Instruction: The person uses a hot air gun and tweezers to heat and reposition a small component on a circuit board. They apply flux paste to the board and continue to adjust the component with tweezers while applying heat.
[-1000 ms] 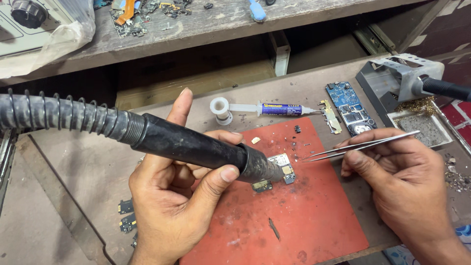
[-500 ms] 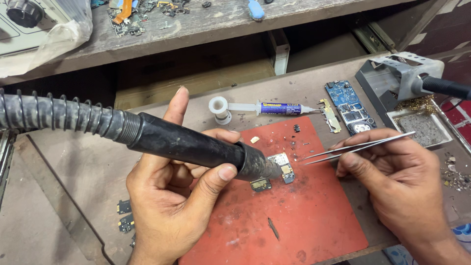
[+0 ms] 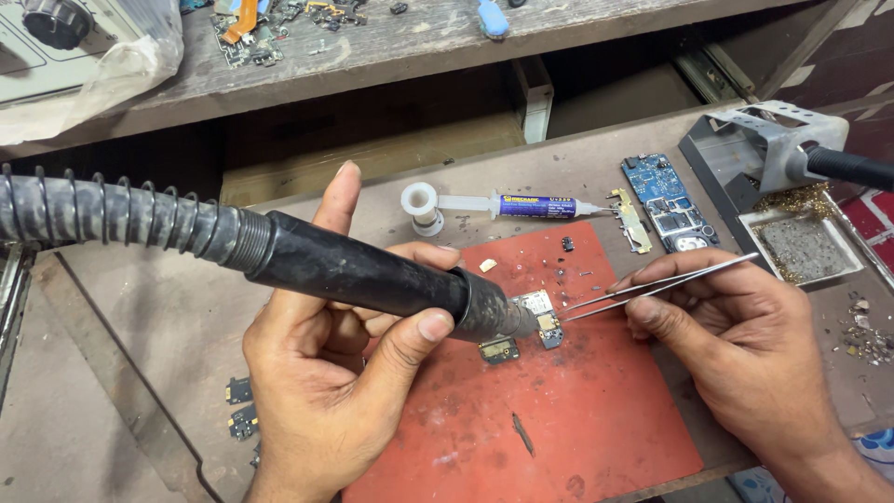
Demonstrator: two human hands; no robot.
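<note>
My left hand [image 3: 331, 373] grips a black hot-air wand [image 3: 363, 270] with a ribbed hose running off to the left. Its nozzle points at a small circuit board [image 3: 540, 317] lying on a red mat [image 3: 559, 410]. A second small board piece [image 3: 499, 350] lies just in front of the nozzle. My right hand [image 3: 736, 345] pinches metal tweezers [image 3: 661, 284], whose tips reach toward the board's right edge.
A flux syringe [image 3: 507, 205] lies behind the mat. A blue phone board [image 3: 670, 205] and a metal shield [image 3: 631, 222] sit at the right, by a soldering iron stand [image 3: 754, 149] with sponge tray [image 3: 796, 247]. Small board bits [image 3: 240, 405] lie at the left. A cluttered shelf [image 3: 372, 47] runs above.
Both hands hold nearly still. The tweezers have shifted slightly, with their tips staying near the small board.
</note>
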